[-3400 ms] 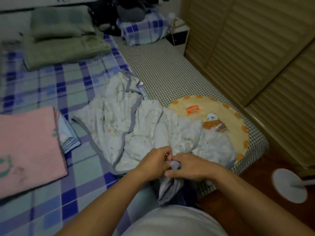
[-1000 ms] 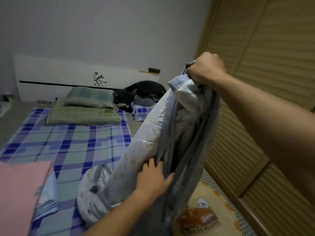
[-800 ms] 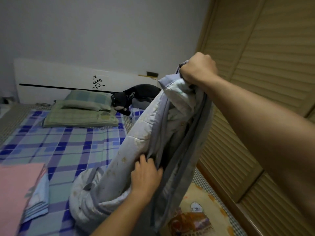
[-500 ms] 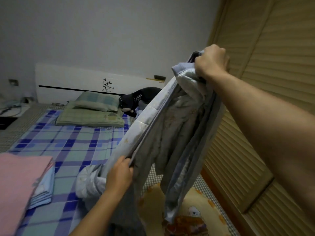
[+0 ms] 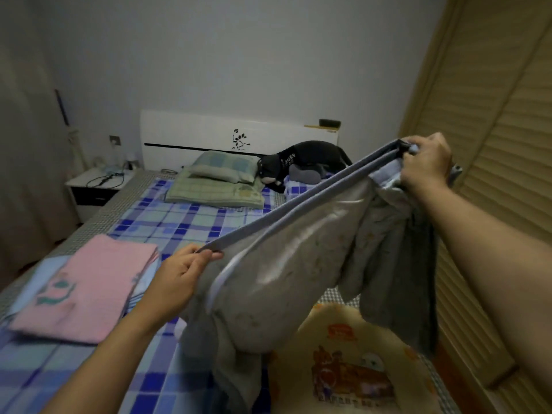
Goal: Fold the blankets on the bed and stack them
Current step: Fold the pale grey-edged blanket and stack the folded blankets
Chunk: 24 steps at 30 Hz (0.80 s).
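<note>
Our left hand [image 5: 179, 271] has slid away along the grey blanket [image 5: 298, 264]; both hands pinch its edge above the bed [image 5: 185, 222], right hand [image 5: 425, 162] nearer the wooden doors [image 5: 493, 144]. Pink blanket [image 5: 86, 285] lies folded on it.

- White lettering across the back of the black plush cat [image 5: 301, 158] lying against the white wooden headboard [image 5: 209, 135]: too small and blurred to read.
- Red label patch on the round cream cartoon-printed mat [image 5: 352, 363], at the foot end far from the headboard: print illegible.
- No other words, numbers or brands legible anywhere.
</note>
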Available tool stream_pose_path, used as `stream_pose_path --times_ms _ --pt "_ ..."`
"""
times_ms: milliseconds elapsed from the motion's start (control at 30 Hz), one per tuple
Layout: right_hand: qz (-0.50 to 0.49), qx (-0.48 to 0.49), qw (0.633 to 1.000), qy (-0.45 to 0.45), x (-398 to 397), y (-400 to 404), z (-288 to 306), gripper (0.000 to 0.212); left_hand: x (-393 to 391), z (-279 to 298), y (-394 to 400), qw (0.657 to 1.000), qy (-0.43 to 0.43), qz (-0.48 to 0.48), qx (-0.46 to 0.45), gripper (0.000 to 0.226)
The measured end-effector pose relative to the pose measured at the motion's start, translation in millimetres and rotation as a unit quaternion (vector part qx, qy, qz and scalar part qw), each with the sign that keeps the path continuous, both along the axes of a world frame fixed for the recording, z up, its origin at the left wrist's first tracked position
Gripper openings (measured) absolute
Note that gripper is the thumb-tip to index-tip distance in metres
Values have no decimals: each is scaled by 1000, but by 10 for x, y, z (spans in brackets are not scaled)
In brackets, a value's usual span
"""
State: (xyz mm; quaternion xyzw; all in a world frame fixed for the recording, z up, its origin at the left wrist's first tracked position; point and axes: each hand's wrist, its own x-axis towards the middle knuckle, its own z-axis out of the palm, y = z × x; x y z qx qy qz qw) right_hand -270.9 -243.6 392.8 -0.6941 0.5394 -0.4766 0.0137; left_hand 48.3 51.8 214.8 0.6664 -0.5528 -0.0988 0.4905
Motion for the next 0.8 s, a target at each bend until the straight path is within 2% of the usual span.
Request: stream_pose_path --times_ms 100,200,300,367,400,500,667,800 --pt "7 54 998 34 -128 56 -248 28 12 -171 -4 994 -108 30 13 27" --pt "28 64 995 67 -171 156 -280 35 -312 -362 -59 991 -86 7 102 50" --pt "34 45 989 136 -14 326 -108 46 -865 -588 -142 968 -143 -53 198 66" --pt "21 23 983 182 139 481 55 55 -1201 -644 -178 956 -157 -92 232 61" --pt "11 19 981 192 216 568 135 53 -1356 -637 -191 952 -160 -112 234 56" --pt "-10 14 980 199 408 801 322 39 -1715 -581 -216 952 -186 -124 207 52" --pt "4 4 977 213 543 1016 518 33 -1858 -325 -408 979 -162 83 92 51" --pt "6 -2 980 198 552 1150 597 35 -1834 -134 -582 977 -179 113 35 54"
